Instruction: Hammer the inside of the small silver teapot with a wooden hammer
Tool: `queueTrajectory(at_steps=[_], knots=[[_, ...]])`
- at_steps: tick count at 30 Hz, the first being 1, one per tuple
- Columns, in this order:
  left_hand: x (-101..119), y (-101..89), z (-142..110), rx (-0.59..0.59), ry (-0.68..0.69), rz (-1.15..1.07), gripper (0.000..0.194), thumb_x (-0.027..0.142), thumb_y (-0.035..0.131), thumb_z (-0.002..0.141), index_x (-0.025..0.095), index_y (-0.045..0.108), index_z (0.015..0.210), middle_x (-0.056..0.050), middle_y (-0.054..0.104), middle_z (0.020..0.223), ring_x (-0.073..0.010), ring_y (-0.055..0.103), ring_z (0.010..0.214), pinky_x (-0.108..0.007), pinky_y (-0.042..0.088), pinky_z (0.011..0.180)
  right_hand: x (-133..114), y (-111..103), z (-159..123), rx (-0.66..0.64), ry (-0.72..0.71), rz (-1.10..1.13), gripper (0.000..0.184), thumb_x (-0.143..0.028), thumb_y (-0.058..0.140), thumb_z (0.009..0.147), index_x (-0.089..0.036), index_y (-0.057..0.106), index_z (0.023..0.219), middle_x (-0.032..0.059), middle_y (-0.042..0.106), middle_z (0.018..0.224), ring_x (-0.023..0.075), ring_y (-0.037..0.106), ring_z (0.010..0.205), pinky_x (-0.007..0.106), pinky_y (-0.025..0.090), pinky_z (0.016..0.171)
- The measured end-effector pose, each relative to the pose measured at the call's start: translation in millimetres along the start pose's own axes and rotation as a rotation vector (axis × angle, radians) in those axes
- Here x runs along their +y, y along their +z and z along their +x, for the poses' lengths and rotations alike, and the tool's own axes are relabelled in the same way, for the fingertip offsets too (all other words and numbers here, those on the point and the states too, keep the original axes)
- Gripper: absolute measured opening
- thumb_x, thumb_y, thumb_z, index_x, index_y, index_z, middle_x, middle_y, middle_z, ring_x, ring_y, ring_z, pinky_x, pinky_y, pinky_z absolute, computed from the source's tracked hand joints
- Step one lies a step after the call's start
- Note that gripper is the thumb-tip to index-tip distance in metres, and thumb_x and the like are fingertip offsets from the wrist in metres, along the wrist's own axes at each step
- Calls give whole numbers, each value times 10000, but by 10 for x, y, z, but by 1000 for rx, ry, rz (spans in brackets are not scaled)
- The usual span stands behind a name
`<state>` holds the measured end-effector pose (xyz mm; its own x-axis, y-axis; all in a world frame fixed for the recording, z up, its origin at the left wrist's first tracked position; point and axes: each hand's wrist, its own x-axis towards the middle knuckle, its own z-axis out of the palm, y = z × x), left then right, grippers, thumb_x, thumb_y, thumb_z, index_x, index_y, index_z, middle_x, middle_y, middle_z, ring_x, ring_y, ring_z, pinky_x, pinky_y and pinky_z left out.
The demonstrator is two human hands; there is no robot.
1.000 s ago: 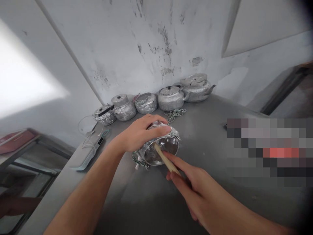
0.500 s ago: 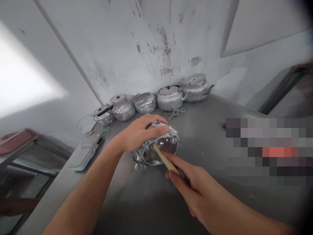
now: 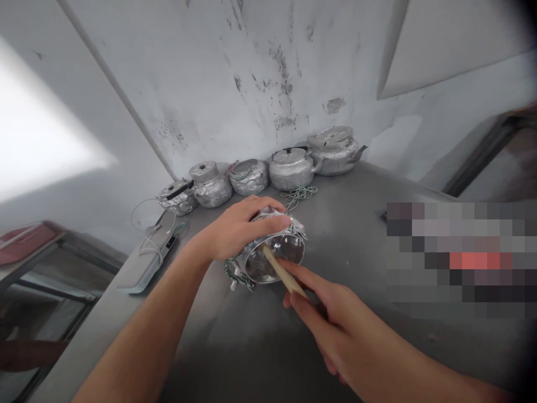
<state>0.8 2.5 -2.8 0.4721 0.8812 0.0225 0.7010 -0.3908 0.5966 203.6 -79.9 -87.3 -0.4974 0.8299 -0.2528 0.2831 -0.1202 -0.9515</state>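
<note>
A dented silver kettle lies tipped on the grey table, its round opening turned towards me. My left hand is wrapped over its upper side, thumb near the rim, and grips it. My right hand is closed round a wooden stick, whose far end reaches into the kettle's opening; the tip inside is hard to make out. Green and white cord hangs at the kettle's lower left, and more patterned cord lies in a loose bundle behind it.
Several silver kettles stand in a row along the stained wall. At the left table edge lies a flat grey device with a white cable. A red object sits on a shelf at far left; a pixelated patch covers the right side.
Almost nothing differs. Both hands, the kettle and the stick keep nearly the same places, with only a very slight shift of the right hand.
</note>
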Motion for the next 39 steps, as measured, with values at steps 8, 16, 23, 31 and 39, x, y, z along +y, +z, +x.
queueTrajectory(at_steps=[8,16,23,31,39], knots=[[-2,0,0,1,15,-11,513,685,477,984,318,640,1303,-35,600,1375,-316,539,1241,-459,409,1076,-194,-32,-65,99,-185,-185,451,-243,425,1030,-252,514,1473,-98,495,526,124,507,443,251,474,513],[-8,-7,-6,2,8,-3,504,683,473,986,328,639,1302,-22,597,1375,-313,539,1247,-441,419,1064,-177,-77,-52,63,-187,-201,437,-276,444,1033,-351,488,1461,18,724,1075,169,674,791,297,551,740],[-2,7,3,7,24,-10,480,663,499,986,318,648,1285,-25,615,1340,-304,544,1233,-439,402,1078,-143,-135,-28,114,-130,-164,413,-287,448,1034,-314,537,1436,29,748,918,182,661,660,308,536,649],[-63,-29,5,-7,32,10,483,659,522,971,322,643,1296,-34,597,1361,-311,544,1229,-439,407,1068,-158,-105,9,115,-284,-437,529,-185,458,985,-345,457,1490,29,748,913,229,684,671,396,557,770],[-48,-27,2,-14,21,4,480,661,532,970,334,640,1303,-23,586,1373,-302,536,1240,-430,409,1067,-121,-95,-6,103,-270,-417,508,-191,427,1009,-335,420,1496,26,745,1018,207,695,746,366,553,778]])
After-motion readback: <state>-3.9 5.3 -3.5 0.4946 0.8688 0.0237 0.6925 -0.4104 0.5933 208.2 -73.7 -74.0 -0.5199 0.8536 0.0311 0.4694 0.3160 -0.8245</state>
